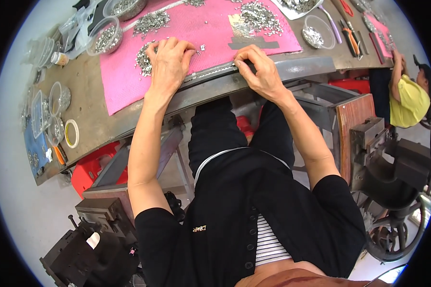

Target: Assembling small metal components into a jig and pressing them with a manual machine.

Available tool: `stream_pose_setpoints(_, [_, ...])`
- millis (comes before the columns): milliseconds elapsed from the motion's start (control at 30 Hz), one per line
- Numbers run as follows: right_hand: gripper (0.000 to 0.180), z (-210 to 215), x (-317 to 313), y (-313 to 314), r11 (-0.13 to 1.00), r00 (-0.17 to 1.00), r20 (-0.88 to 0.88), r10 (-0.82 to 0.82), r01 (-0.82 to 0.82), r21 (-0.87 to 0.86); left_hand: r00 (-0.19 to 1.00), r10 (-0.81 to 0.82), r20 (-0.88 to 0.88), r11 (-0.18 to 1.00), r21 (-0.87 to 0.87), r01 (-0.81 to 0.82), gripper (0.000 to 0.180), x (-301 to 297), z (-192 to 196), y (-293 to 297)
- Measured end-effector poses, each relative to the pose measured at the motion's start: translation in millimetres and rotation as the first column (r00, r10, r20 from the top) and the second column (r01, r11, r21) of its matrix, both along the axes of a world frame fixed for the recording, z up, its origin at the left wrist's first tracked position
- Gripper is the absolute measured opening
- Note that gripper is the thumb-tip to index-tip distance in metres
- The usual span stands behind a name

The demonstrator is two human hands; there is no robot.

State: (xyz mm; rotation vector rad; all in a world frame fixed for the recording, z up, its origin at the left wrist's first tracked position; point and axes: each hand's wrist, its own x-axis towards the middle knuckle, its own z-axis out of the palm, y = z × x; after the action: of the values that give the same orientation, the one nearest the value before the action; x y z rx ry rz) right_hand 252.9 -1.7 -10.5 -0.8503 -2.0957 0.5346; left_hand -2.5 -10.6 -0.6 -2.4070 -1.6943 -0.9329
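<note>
On the pink mat [124,91], my left hand [170,62] is beside a pile of small silvery metal parts [143,60], fingers bent and thumb drawn in toward the index finger. Whatever is between those fingertips is too small to make out. A few loose metal pieces [202,48] lie just right of the thumb. Along the table's near edge runs a narrow metal strip [213,71] with a row of tiny parts on it. At its right end my right hand [261,71] has thumb and index finger closed together; anything they grip is hidden.
More metal-part piles [261,19] lie farther back on the mat. Clear plastic tubs [105,38] stand left, another tub [318,31] right, near orange-handled pliers [353,40]. A tape roll [72,134] lies far left. Another person [409,98] sits at far right.
</note>
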Motion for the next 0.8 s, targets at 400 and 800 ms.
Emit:
stream_pose_setpoints(400, [0.009, 0.9, -4.1, -4.7, 0.977, 0.998, 0.038, -0.055, 0.046, 0.207, 0.722, 0.166, 0.672, 0.972, -0.236, -0.004, 0.008, 20.3, 4.9, -58.2])
stream_pose_setpoints(800, [0.010, 2.9, 8.1, 1.2, 0.997, 0.996, -0.079, -0.027, 0.021, -0.077, 0.862, 0.031, 0.506, 0.999, -0.045, -0.010, 0.007, 29.7, -16.0, -65.3])
